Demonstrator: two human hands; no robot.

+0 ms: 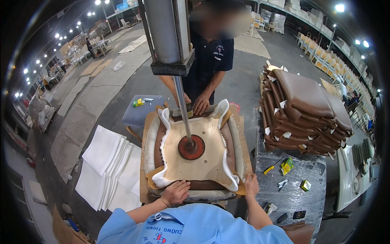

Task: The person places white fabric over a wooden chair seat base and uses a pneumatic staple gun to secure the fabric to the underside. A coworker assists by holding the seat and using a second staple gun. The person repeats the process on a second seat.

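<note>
So the seat cushion (pixel 195 154) sits upside down in the middle of the bench: pale plywood base up, brown leather and white foam curling over its edges, pinned by a red press disc (pixel 191 147). Left hand (pixel 175 192) lies flat, fingers spread, on the near edge. Right hand (pixel 251 184) pinches the near-right corner's leather. A co-worker's hands (pixel 196 102) press the far edge.

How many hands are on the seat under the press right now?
4. The wearer's left hand on the near edge, right hand at the near right corner; the co-worker's two hands on the far edge, one partly hidden behind the press rod.
</note>
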